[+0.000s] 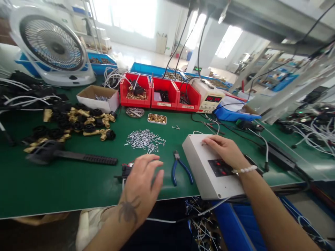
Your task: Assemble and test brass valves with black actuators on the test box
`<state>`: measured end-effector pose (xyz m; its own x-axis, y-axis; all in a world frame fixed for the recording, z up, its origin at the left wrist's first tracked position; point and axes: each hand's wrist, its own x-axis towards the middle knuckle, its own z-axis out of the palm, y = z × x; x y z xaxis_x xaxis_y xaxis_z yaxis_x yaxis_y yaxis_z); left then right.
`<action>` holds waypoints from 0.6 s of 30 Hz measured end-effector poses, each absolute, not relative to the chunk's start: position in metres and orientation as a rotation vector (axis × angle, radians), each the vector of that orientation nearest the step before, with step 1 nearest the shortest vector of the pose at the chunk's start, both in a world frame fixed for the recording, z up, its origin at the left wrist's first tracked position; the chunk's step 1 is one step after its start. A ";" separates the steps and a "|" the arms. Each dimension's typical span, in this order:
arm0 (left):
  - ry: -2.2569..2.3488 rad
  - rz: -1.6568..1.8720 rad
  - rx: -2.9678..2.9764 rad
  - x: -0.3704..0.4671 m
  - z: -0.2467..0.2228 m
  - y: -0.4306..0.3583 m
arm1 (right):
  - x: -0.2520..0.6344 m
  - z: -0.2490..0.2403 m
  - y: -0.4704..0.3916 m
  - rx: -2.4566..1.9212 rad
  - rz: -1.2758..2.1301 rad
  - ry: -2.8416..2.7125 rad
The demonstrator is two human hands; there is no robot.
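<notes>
Right hand (222,150) on white box (206,174)

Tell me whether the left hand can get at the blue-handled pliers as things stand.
Probably yes. The left hand hovers open just beside the blue-handled pliers, which lie flat on the green mat with nothing between them. The right hand rests on the white box, clear of that path.

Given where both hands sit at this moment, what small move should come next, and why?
Probably the left hand should lower and close on the small black part with red wires. It hovers open just above that part on the green mat, while the right hand rests on the white box with a red display.
</notes>
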<state>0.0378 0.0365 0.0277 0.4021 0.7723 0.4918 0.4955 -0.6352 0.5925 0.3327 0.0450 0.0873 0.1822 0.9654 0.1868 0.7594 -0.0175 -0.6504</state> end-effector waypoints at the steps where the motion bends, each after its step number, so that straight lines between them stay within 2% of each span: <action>1: 1.253 1.079 2.288 0.022 0.028 0.038 | 0.333 0.088 0.045 -1.821 0.420 -1.629; 4: 1.468 0.829 2.229 -0.018 0.023 0.044 | 0.333 0.089 0.045 -1.827 0.439 -1.640; 8: 1.297 0.631 2.139 -0.034 0.018 0.040 | 0.333 0.089 0.048 -1.840 0.439 -1.631; 18: 0.926 0.909 1.795 0.003 0.029 -0.002 | 0.337 0.084 0.054 -1.874 0.415 -1.631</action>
<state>0.0026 -0.0024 0.0286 0.4507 0.8704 0.1983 0.2139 -0.3209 0.9226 0.3371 0.0538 0.0843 0.1907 0.9692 0.1558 0.7769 -0.0520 -0.6275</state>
